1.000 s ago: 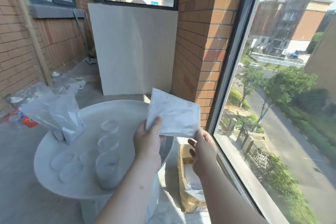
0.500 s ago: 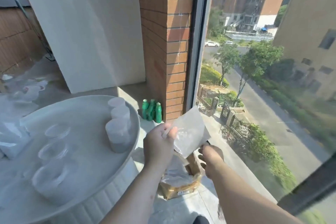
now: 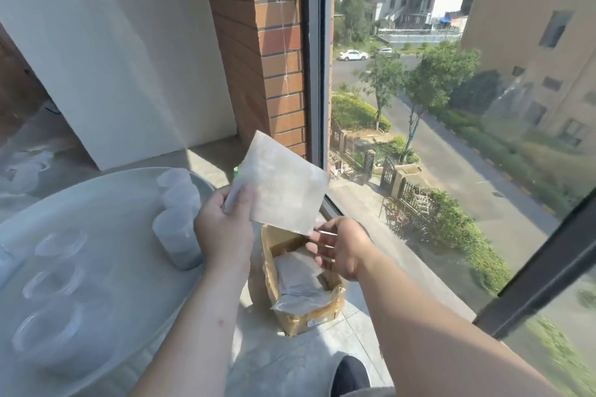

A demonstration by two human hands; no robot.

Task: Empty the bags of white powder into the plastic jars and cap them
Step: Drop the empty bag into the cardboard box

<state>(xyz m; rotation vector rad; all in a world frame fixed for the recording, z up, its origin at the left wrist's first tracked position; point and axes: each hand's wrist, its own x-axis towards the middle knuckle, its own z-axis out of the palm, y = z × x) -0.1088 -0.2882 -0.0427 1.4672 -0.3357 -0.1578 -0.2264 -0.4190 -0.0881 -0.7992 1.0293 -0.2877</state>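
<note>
Round white table [image 3: 122,203], brown cardboard box [image 3: 319,316] beside it, flat translucent powder bag [image 3: 283,190] above the box.
Clear plastic jars [image 3: 177,242] at the table's right edge; left hand [image 3: 225,229] pinches the bag's corner, right hand [image 3: 342,248] spread just beneath.
</note>
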